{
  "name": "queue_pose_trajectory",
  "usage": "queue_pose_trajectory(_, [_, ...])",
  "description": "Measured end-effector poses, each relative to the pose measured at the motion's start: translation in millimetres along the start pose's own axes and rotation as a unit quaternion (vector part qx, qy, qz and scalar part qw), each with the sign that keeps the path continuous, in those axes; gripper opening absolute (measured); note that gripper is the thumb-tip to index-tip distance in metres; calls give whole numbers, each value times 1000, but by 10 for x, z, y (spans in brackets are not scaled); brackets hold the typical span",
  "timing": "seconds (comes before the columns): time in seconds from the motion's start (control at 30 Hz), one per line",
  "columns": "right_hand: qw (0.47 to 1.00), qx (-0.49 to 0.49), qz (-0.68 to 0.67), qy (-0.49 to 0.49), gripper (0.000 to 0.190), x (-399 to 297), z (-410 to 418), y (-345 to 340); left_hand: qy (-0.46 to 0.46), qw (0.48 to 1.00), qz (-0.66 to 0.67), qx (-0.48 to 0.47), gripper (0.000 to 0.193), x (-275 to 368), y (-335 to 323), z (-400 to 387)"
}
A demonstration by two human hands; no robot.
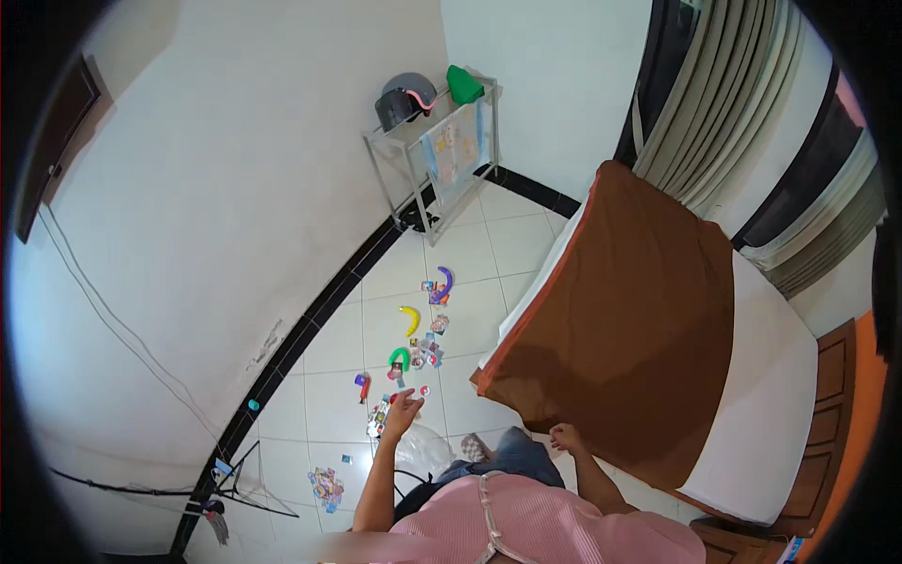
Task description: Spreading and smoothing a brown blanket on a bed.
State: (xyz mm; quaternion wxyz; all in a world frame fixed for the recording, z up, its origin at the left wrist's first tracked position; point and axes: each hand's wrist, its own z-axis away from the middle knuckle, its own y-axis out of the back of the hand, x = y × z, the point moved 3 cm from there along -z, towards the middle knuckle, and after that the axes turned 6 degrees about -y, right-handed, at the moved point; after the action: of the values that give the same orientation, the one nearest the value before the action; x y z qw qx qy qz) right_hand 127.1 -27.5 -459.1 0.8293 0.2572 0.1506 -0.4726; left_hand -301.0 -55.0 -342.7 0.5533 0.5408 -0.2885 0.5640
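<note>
My left hand [404,414] is over the floor toys, its fingers apart. Close by are a round red-and-white piece [425,390] and a pile of small printed pieces [378,417]; a red thing partly shows beside the fingers. My right hand [564,437], loosely curled, is near the brown cover's lower edge and shows nothing in it. Farther out lie a green curved toy [399,358], a yellow banana-shaped toy [410,321], a purple curved toy [445,283] and a red-and-purple toy [363,388]. Small printed cutouts [426,352] lie among them.
A brown-covered mattress [620,317] fills the right side. A clear plastic bag [423,449] lies by my legs, more cutouts [326,489] at lower left. A metal rack [411,144] with a helmet [407,99] stands in the corner. A black metal stand [239,490] is at left.
</note>
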Motion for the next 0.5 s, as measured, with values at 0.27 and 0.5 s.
queue_pose_trajectory(0.27, [994,-41,100,-14,22,-513,-430,-156,43,989,65,-123,49,397,340,-649])
queue_pose_trajectory(0.5, [991,38,-95,-81,24,-963,-956,-37,-12,984,52,-171,48,1088,527,-1696])
